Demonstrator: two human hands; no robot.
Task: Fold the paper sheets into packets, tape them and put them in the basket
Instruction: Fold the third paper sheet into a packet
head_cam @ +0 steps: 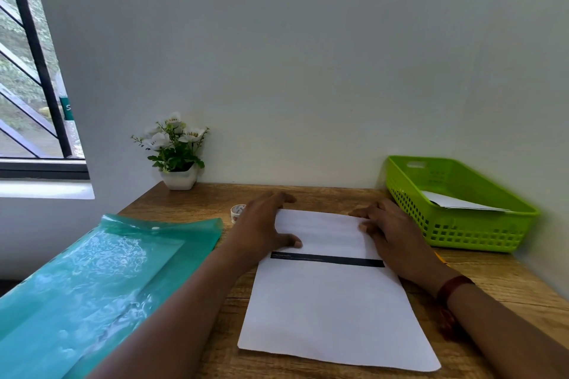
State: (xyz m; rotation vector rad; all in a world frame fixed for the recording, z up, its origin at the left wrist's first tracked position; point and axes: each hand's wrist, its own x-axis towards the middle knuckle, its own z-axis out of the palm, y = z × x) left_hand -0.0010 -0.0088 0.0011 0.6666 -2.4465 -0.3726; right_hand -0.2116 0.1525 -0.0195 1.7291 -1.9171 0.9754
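Note:
A white paper sheet (332, 311) lies on the wooden table (498, 283), its far end folded over toward me; a dark printed band shows below the folded flap. My left hand (261, 228) lies at the flap's left edge, thumb on the paper and fingers spread. My right hand (391, 231) presses flat on the flap's right side. A green plastic basket (468, 231) stands at the right by the wall with a folded white packet (455, 201) inside. A small tape roll (236, 212) sits just behind my left hand.
A teal plastic document folder (92, 280) covers the table's left side and hangs over the edge. A potted white-flower plant (177, 160) stands at the back left against the wall. A window is at the far left.

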